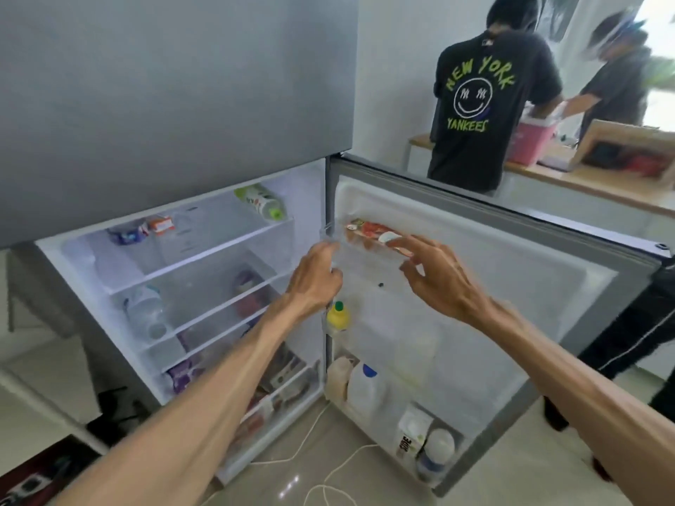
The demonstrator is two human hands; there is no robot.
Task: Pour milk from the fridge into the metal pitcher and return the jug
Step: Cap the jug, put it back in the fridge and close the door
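Observation:
The fridge's lower door (pixel 511 286) stands open to the right. A white milk jug with a blue cap (pixel 365 390) sits in the door's lower shelf, beside a beige jug (pixel 338 378). Both my hands are well above it, at the door's top clear bin (pixel 365 250). My left hand (pixel 316 275) has its fingers curled at the bin's left corner; whether it grips the bin is unclear. My right hand (pixel 434 281) hovers in front of the bin with fingers spread and nothing in it. No metal pitcher is in view.
A yellow squeeze bottle (pixel 338 317), a carton (pixel 412 436) and a white tub (pixel 438 447) sit in the door shelves. The inner shelves (pixel 204 257) hold bottles and packets. White cables (pixel 328 469) lie on the floor. Two people (pixel 489 104) stand at a counter behind the door.

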